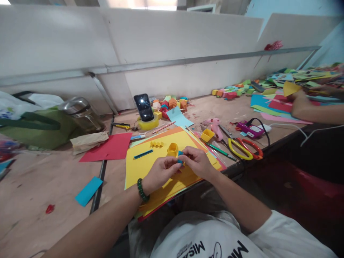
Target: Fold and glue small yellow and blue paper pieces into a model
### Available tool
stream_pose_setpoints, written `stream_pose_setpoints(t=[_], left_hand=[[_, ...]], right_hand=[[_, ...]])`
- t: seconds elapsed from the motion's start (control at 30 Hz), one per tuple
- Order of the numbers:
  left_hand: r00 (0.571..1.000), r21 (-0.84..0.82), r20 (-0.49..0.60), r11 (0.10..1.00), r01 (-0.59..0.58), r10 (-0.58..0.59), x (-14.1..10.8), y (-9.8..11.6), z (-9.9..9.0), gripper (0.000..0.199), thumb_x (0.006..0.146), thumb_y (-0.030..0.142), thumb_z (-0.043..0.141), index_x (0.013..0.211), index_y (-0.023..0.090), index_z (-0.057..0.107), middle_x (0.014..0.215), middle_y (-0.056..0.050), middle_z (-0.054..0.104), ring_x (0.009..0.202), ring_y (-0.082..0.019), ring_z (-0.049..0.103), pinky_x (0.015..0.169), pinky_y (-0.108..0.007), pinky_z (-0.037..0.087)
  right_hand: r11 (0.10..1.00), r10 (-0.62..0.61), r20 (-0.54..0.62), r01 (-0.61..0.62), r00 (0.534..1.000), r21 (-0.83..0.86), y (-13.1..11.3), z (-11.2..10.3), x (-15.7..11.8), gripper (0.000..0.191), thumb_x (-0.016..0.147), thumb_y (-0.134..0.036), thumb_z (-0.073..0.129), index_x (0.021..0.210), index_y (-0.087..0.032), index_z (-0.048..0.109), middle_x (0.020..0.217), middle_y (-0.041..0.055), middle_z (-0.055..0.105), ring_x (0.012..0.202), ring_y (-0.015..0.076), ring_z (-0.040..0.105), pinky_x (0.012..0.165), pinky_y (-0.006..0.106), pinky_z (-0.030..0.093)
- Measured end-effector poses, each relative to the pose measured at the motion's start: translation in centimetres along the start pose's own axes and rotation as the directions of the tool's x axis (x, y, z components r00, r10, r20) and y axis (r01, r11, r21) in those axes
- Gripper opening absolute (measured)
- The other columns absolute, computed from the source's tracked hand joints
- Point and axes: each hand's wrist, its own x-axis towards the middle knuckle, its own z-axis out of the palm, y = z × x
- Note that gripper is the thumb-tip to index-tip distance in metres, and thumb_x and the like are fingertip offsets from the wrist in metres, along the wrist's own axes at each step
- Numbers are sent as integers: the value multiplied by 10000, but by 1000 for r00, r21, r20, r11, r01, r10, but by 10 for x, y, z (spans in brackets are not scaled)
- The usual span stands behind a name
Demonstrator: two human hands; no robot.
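Between the fingertips of both hands is a small piece of blue paper (180, 157), partly covered by the fingers. My left hand (162, 172), with a green bead bracelet at the wrist, pinches it from the left. From the right, my right hand (197, 162) pinches the same piece. Just behind the fingers stands a small folded yellow paper cup (172, 149). A zigzag yellow paper strip (156, 144) and a narrow dark blue strip (143, 154) lie on the yellow sheet (145, 172) under my hands.
Large scissors (243, 148), a green craft knife (220, 151), a pink glue gun (215, 128) and a yellow paper box (207, 135) lie right. Behind are a phone (144, 107) on a tape roll and folded paper pieces (172, 104). Another person's hand (298, 98) holds yellow paper far right.
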Motion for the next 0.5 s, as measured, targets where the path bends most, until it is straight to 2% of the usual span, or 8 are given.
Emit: stream_pose_setpoints(t=[0.1,0.27,0.5], left_hand=[[999,-49,-18,998,34,-35,0,3,0,403,639,529,736,712,135,690,619,-30,667,552,-129,592,559,-232,480],[999,-35,-44,999,8,-10,0,4,-1,333,639,461,751,621,142,656,564,-8,641,516,-107,561,556,-222,482],[999,-26,-46,1000,-8,7,-2,1,0,394,670,530,716,673,138,667,611,-28,667,592,-143,622,589,-240,514]], right_hand=[[999,28,15,-29,999,14,0,0,0,295,842,-392,593,637,-195,515,578,-34,476,524,99,444,473,222,358],[996,75,50,-77,996,44,-2,0,0,326,846,-437,578,639,-195,508,565,-38,459,520,100,427,465,220,346],[1000,10,97,-10,995,2,-1,-2,0,256,843,-327,573,639,-182,520,580,-34,472,539,94,424,494,218,348]])
